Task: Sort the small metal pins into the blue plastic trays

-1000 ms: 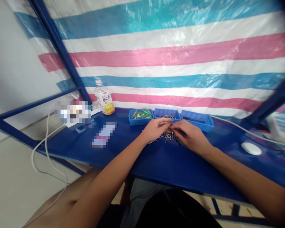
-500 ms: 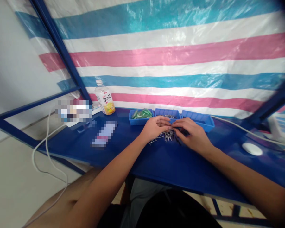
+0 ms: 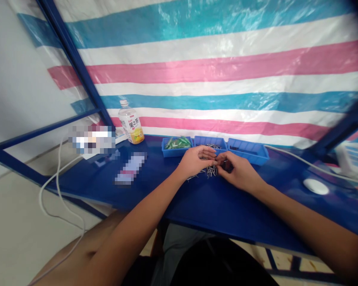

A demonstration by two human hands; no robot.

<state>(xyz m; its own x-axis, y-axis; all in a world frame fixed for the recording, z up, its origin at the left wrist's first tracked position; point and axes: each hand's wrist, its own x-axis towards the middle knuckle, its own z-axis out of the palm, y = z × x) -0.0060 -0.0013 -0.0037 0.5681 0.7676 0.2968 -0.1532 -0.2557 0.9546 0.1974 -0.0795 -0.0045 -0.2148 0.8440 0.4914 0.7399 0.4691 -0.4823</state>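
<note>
My left hand (image 3: 195, 159) and my right hand (image 3: 238, 170) meet fingertip to fingertip above a small heap of thin metal pins (image 3: 209, 171) on the blue table (image 3: 203, 198). Both hands are closed in a pinch on a small piece I cannot make out. Just behind them stand three blue trays in a row: the left tray (image 3: 177, 146) holds green parts, the middle tray (image 3: 210, 142) holds more metal pins, and the right tray (image 3: 248, 150) looks dark inside.
A drink bottle (image 3: 131, 127) stands at the back left beside blurred items. A white cable (image 3: 52, 190) hangs off the table's left edge. A white round object (image 3: 315, 186) lies on the right. A striped plastic sheet (image 3: 214, 67) forms the back wall.
The hands have stayed over the pin heap; the fingers of both have shifted slightly and drawn closer together at the pinch.
</note>
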